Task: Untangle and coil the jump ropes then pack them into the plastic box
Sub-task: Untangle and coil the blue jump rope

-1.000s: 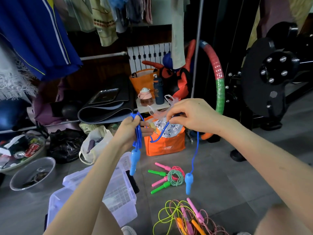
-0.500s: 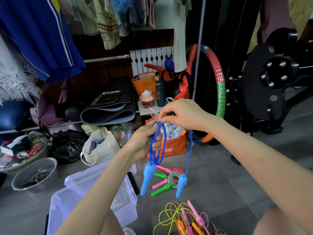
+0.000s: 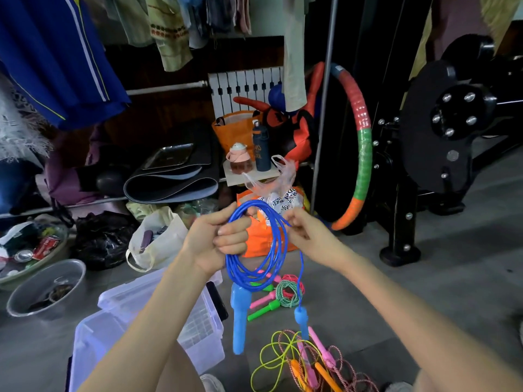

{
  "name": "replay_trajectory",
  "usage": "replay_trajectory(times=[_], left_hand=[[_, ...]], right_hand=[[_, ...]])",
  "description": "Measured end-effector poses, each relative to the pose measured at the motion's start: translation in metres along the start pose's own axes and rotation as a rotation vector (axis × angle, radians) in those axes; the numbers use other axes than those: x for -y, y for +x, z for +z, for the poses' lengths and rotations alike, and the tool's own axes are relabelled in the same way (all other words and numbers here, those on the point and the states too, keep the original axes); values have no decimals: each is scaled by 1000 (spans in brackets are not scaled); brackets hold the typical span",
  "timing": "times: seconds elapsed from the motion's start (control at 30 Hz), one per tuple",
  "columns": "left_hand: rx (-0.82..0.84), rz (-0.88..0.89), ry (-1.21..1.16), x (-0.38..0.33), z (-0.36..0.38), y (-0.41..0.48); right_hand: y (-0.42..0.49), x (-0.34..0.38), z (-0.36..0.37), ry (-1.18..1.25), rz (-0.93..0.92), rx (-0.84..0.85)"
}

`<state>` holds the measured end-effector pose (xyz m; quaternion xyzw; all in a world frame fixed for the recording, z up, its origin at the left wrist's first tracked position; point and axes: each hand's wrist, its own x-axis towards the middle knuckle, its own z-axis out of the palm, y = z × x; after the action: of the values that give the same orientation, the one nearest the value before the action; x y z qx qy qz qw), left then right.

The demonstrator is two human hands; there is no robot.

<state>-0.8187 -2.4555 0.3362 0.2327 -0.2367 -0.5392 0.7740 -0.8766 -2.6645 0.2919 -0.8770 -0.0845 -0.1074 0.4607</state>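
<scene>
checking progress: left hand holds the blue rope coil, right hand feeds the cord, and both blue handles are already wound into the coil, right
Not quite. The head view shows both blue handles hanging loose below the coil, not wound in. The left hand does hold the coil and the right hand feeds the cord.

only one view, head cam | looks forward and down over both bare forearms | close on the coiled blue jump rope (image 3: 256, 244), clear plastic box (image 3: 147, 321) below-left of it, grey floor beyond | wide-angle, edges bend | no second view to overlap
</scene>
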Motion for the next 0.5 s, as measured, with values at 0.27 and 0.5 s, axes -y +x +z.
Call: replay_trajectory(times=[0.27,0.5], left_hand=[[-53,245,-134,-60,-10,-15],[-629,395,458,-45,-11,8]], right_hand=[[-52,-85,2,281,428,-233],[-33,-87,-3,-187,449,-247]])
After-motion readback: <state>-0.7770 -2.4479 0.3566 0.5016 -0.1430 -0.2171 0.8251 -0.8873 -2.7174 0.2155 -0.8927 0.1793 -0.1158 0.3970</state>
